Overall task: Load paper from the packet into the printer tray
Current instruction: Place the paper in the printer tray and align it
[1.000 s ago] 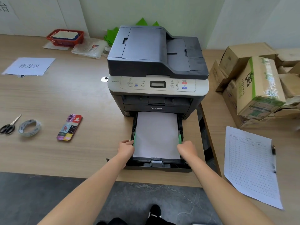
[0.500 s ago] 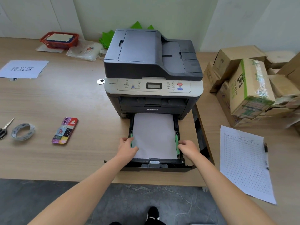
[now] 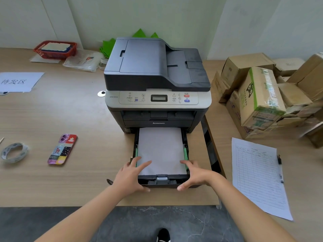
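Paper (image 3: 161, 149) inside pulled-out printer tray (image 3: 164, 182)

The printer (image 3: 157, 81), dark grey on top with a pale control panel, sits square on the surface. Its black tray (image 3: 163, 180) is pulled well out at the front, and a flat white stack of paper (image 3: 160, 149) lies inside, held snug between green side guides (image 3: 185, 154).

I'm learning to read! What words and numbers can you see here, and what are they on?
"lenovo": front of the printer.
"待发区": white sheet on the desk, far left.
Printer model label: too small to read surely.
Printed form and cardboard boxes: print too blurred.
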